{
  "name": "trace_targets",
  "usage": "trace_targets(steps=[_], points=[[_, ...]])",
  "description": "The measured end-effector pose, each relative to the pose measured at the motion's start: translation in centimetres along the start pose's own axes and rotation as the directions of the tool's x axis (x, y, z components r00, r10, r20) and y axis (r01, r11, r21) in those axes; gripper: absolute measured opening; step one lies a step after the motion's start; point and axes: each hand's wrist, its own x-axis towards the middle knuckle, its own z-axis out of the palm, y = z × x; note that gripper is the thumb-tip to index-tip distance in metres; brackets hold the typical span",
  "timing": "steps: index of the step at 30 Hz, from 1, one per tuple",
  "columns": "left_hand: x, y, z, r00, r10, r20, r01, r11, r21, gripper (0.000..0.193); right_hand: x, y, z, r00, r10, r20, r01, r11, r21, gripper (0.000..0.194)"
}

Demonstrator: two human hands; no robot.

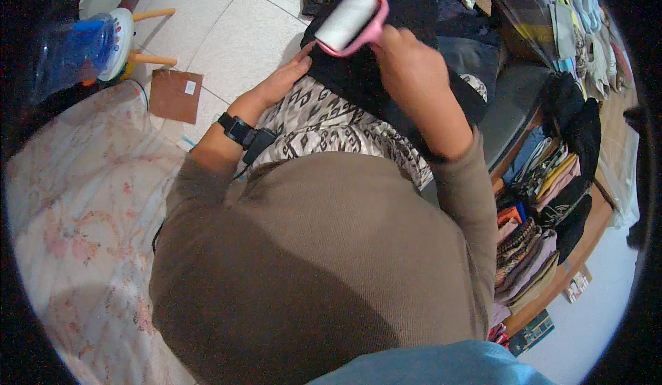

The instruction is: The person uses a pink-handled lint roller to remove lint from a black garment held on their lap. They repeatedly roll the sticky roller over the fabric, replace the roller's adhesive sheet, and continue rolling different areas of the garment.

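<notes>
My right hand (414, 64) grips the handle of a pink lint roller (382, 30). Its white adhesive roll (347, 18) is over a black cloth garment (362, 77) spread across my lap. At the garment's left edge, my left hand (284, 78) touches the fabric; the roller is just beyond its fingertips. Whether the left fingers pinch the cloth or only rest on it, I cannot tell. Patterned trousers (326, 121) show beneath the garment. A black band with a device (240, 130) is around my left wrist.
To the right, folded clothes (532, 261) fill a wooden shelf (579, 271) beside a dark grey seat (522, 92). At left are a small stool (120, 43) with a blue container (77, 48), a brown square piece (176, 96) on the tiles, and a floral cover (93, 219).
</notes>
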Motion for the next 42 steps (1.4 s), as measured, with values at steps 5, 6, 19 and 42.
trace_targets(steps=[5, 6, 19, 42], points=[[-0.5, -0.2, 0.0, 1.000, -0.008, 0.005, 0.009, 1.000, -0.028, 0.067, 2.5, -0.3, 0.0, 0.996, 0.013, 0.086, -0.011, 1.000, -0.015, 0.015], [-0.5, -0.4, 0.0, 0.999, -0.020, 0.037, 0.024, 0.995, -0.092, 0.065, 1.3, 0.0, -0.4, 0.994, 0.032, 0.107, -0.033, 0.999, 0.010, 0.015], [-0.4, -1.2, -0.7, 0.998, -0.061, 0.022, 0.062, 0.997, -0.046, 0.062, -16.4, 3.4, -6.6, 0.936, 0.342, 0.078, -0.341, 0.940, -0.025, 0.021], [-1.2, -0.6, -0.8, 0.995, -0.098, -0.015, 0.097, 0.994, -0.046, 0.056, -13.0, 1.8, -3.8, 0.931, 0.261, 0.253, -0.241, 0.965, -0.108, 0.018]])
